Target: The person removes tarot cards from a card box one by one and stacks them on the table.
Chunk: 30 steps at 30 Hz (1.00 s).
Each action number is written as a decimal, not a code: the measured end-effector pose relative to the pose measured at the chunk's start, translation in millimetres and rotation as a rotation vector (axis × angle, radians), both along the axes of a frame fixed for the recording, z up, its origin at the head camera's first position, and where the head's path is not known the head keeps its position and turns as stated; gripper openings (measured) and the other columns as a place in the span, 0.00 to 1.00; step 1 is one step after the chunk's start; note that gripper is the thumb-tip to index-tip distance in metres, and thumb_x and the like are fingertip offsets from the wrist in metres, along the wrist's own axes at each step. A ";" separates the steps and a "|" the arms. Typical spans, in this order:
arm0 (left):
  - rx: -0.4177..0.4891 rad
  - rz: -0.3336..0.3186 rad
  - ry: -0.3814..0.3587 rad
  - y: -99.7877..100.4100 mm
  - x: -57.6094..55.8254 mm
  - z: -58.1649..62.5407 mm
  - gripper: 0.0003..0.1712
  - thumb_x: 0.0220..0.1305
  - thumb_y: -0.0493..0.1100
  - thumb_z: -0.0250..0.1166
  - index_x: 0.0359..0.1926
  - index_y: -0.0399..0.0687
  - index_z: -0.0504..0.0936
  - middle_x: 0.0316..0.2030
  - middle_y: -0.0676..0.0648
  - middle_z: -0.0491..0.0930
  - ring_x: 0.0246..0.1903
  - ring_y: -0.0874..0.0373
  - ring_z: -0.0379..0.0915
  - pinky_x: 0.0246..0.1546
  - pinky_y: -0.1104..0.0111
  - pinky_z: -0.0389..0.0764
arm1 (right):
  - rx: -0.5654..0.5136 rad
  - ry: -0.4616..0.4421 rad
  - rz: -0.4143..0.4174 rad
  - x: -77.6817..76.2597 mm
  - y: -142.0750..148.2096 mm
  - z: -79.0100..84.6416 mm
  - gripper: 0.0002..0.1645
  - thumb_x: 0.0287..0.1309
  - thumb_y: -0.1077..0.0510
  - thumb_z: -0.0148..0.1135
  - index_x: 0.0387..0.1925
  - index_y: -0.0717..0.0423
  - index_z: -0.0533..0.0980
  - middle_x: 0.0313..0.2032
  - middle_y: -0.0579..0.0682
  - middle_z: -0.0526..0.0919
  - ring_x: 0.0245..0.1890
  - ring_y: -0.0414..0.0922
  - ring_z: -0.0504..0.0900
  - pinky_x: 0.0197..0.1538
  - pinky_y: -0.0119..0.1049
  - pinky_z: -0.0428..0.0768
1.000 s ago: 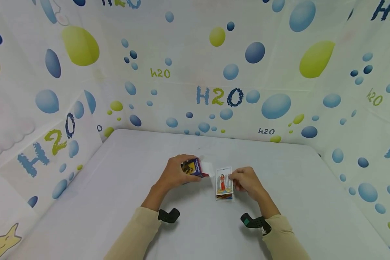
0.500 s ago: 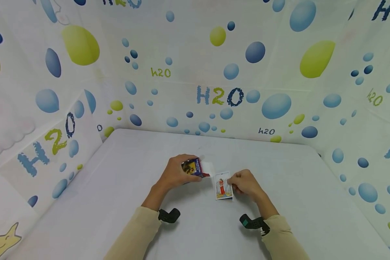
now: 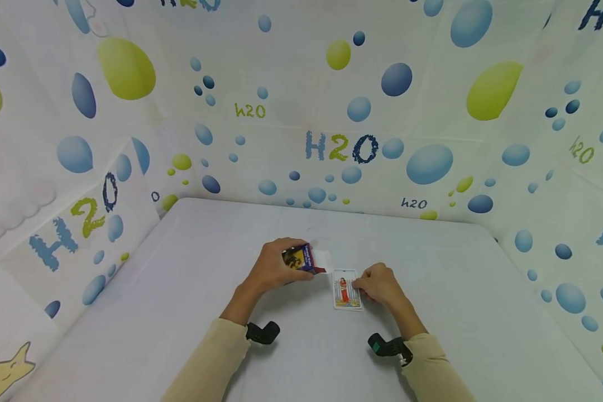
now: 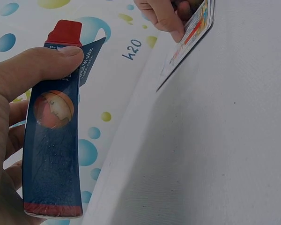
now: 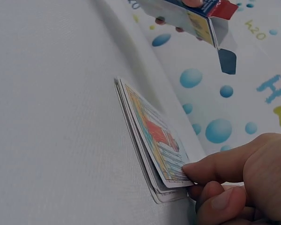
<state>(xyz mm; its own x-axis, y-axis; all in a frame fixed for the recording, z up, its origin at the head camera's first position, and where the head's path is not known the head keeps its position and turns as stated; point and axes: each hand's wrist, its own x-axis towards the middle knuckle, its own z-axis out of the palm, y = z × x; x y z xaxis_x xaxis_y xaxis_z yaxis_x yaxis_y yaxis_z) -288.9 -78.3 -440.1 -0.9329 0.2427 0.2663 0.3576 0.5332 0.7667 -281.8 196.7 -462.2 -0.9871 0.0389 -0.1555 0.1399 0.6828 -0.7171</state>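
Fingers and thumb of my left hand (image 3: 271,268) grip a dark blue tarot card box (image 4: 54,154), raised off the table, its red-and-white end flap (image 3: 321,262) open towards the right. Between thumb and fingers my right hand (image 3: 380,283) pinches the right edge of a tarot card (image 5: 157,136) showing a red-robed figure. That card lies nearly square over a small stack of cards (image 5: 147,180) on the table, with a slight gap near the pinched edge in the right wrist view. The box's inside cannot be made out.
A white-covered table (image 3: 181,245) spreads around both hands. Behind it and at both sides hangs a white curtain (image 3: 281,72) with blue and green drops and H2O lettering. Each wrist wears a black camera mount (image 3: 263,333).
My right hand has drawn the red-figure card towards me and down onto the stack, covering the picture that showed beneath it. My left hand and the box have hardly moved.
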 end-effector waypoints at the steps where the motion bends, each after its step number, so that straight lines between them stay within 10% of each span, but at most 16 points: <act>1: 0.001 0.001 0.000 0.0 0.0 0.2 0.42 0.43 0.55 0.84 0.62 0.59 0.81 0.58 0.51 0.80 0.54 0.51 0.73 0.55 0.53 0.80 | 0.002 0.001 -0.004 0.3 0.0 0.6 0.14 0.56 0.58 0.70 0.19 0.58 0.78 0.15 0.49 0.77 0.13 0.40 0.69 0.18 0.30 0.66; 30: -0.016 -0.039 0.035 5.7 0.8 4.0 0.41 0.42 0.52 0.85 0.60 0.57 0.82 0.57 0.51 0.81 0.53 0.52 0.74 0.55 0.55 0.80 | -0.120 0.043 -0.073 -0.4 3.8 5.4 0.16 0.66 0.52 0.63 0.29 0.60 0.79 0.16 0.50 0.76 0.16 0.43 0.72 0.20 0.33 0.69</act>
<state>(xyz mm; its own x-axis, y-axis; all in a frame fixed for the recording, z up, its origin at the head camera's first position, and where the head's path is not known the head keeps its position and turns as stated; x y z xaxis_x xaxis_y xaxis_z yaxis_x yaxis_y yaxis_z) -288.1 -72.6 -436.1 -0.9128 0.2831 0.2944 0.4048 0.5305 0.7448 -282.2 200.5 -456.8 -0.9882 0.0944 -0.1206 0.1531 0.5806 -0.7997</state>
